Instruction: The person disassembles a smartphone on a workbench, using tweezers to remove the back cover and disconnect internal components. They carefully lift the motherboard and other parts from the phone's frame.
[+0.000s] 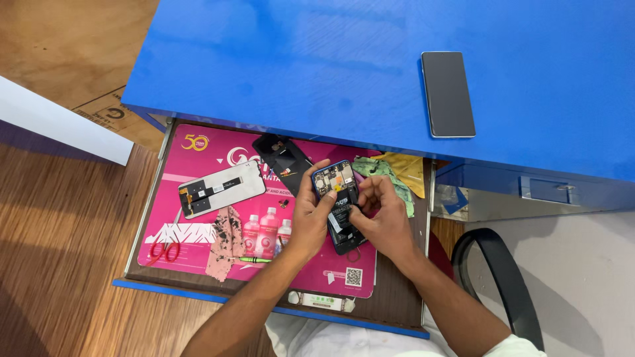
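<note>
A: Right, both hands are over the pulled-out drawer [142,218], and they're busy. The left hand [309,215] is wrapped around an opened phone [338,201], back cover off, circuit board and battery showing, thumb across its left edge.

B: And the right hand [383,218]?

A: Curled in from the other side, fingertips pinched down on the phone's right edge near the middle. Whether it's pinching a small part or only the phone, I can't tell; the fingers hide it.

B: So where's the phone sitting?

A: Held just above the pink printed sheet [211,149] that lines the drawer, tilted top-away from the person.

B: What's around it?

A: Just up-left of the left hand, a black back cover [284,158] lies on the sheet. Further left, a loose display panel [221,190] with a flex cable, face down. Below that, a torn pinkish scrap [225,244], and red-handled scissors [165,250] near the drawer's left front corner. Behind the right hand, crumpled green and yellow cloths [397,173].

B: And on top?

A: A blue table [297,59] with a second phone [448,94] lying screen-up, dark, well apart from the hands. A black chair arm [509,284] curves at lower right.
</note>
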